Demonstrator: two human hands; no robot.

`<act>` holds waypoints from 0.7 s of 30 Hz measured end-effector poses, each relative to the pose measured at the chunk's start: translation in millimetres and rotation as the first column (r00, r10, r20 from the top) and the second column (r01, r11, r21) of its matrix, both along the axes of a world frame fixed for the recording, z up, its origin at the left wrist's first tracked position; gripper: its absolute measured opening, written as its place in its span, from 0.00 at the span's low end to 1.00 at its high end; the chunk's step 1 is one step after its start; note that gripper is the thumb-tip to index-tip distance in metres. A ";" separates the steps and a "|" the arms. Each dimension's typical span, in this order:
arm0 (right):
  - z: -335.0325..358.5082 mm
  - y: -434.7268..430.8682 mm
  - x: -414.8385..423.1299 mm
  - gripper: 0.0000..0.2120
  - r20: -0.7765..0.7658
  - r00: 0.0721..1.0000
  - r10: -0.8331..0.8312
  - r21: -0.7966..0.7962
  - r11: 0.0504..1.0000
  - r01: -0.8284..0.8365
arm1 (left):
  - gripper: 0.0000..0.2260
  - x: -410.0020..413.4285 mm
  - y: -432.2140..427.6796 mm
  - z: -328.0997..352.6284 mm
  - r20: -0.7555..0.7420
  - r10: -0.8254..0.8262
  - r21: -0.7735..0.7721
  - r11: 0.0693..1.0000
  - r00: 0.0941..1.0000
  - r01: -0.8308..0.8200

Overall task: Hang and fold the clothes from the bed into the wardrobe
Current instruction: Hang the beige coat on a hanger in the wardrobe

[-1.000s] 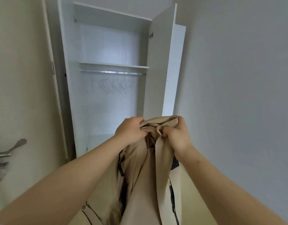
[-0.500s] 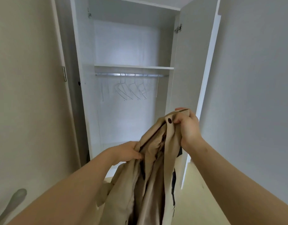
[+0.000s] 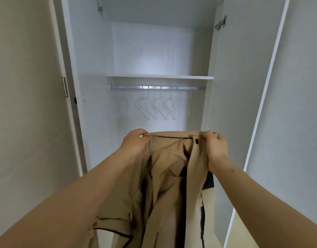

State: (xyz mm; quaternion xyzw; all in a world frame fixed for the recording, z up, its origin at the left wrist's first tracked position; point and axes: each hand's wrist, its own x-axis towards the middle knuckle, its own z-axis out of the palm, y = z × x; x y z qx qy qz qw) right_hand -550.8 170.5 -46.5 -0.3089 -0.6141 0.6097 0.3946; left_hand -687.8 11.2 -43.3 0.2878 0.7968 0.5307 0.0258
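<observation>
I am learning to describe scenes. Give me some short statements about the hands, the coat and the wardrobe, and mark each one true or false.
1. The left hand and the right hand both grip the top edge of the beige coat. True.
2. Bare wire hangers hang on the rail inside the wardrobe. True.
3. The coat hangs on a hanger. False: the hands hold it up, below the rail.
4. The wardrobe is closed. False: it is open, with its right door swung out.
5. A dark button sits close to the right hand. True.
</observation>
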 end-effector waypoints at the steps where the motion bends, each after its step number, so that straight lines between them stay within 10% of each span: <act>1: -5.3 19.9 -15.2 0.06 0.020 1.000 0.008 0.002 1.000 -0.008 | 0.01 -13.5 13.5 3.1 0.072 -0.030 0.071 0.997 0.997 0.025; 11: -22.9 133.7 -184.3 0.07 0.244 0.928 0.283 0.216 0.917 -0.336 | 0.11 -152.1 123.8 21.8 0.369 -0.141 0.163 0.983 0.919 0.086; 17: -25.6 135.2 -285.4 0.19 0.433 0.488 0.758 0.051 0.520 -0.853 | 0.15 -239.5 157.8 6.9 0.399 -0.153 0.198 0.977 0.904 0.078; 21: -31.2 146.1 -350.2 0.11 0.316 0.646 0.695 0.107 0.651 -0.752 | 0.13 -305.3 159.8 0.2 0.423 -0.237 0.171 0.969 0.875 0.179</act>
